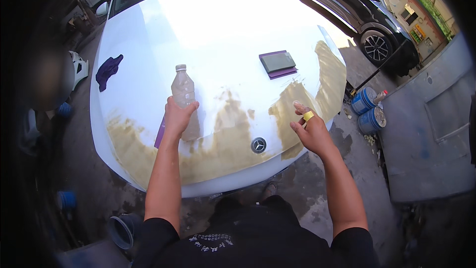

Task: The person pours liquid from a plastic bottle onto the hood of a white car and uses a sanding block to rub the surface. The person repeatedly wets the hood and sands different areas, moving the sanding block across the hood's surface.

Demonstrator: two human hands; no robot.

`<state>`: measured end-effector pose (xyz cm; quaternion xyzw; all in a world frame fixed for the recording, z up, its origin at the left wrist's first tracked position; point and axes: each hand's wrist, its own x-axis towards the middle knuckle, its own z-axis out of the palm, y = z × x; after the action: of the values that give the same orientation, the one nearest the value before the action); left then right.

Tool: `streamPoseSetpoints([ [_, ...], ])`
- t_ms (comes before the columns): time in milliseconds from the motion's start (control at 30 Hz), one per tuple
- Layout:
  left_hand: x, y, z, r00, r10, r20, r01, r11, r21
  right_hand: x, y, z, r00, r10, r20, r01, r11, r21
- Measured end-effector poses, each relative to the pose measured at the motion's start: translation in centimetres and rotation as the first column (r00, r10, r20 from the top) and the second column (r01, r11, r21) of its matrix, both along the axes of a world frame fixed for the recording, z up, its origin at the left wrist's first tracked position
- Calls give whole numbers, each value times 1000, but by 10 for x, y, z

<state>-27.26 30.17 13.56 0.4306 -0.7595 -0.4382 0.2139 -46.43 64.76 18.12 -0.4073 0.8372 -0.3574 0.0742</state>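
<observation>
A white hood [218,34] takes up most of the view, its windshield edge far off and its front edge nearest the person; a tan, patchy film [208,164] runs along that front edge and climbs toward the right edge. Beyond the right edge stands a dark car [342,7], and nearer, a grey panel [431,134] leans over stained ground [317,213]. The person's black shirt [258,243] bears white lettering, and two blue buckets [364,100] sit beside the panel. The left hand [180,116], near the front left of the hood, is wrapped round the lower part of a clear plastic bottle [183,87] of cloudy liquid; whether its base touches the hood I cannot tell. The right hand [311,128] is over the film near the front right corner, thumb and fingers loosely apart. A grey block [277,61] lies on a purple sheet toward the right edge, and a crumpled purple cloth [108,72] lies by the left edge, with white hood stretching between them behind the bottle. A round star badge [258,145] sits at the front edge; a yellow band [308,116] circles a right finger.
</observation>
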Motion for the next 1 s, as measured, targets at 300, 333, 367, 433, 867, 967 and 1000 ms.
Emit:
streamPoseSetpoints([
  [300,-34,-27,-1,889,168,426,-87,975,-202,-137,-49,-11,984,133,-119,-96,956,276],
  [333,-35,-25,-2,875,184,448,-98,973,-208,-152,-55,-15,975,161,-152,-115,955,275],
  [367,-37,-22,-2,860,200,470,-109,971,-214,-167,-61,-20,965,188,-185,-133,953,273],
  [433,-42,-14,0,842,244,482,-151,963,-225,-194,-74,-24,949,243,-200,-181,942,282],
  [867,-37,1,-2,776,388,497,-216,904,-369,-273,-160,-18,806,562,-186,-419,764,491],
  [967,-31,5,-2,775,405,485,-247,901,-357,-273,-168,-6,817,577,-8,-484,693,535],
  [1000,-36,7,-3,765,426,483,-261,891,-371,-277,-170,-5,805,593,-23,-490,686,537],
])
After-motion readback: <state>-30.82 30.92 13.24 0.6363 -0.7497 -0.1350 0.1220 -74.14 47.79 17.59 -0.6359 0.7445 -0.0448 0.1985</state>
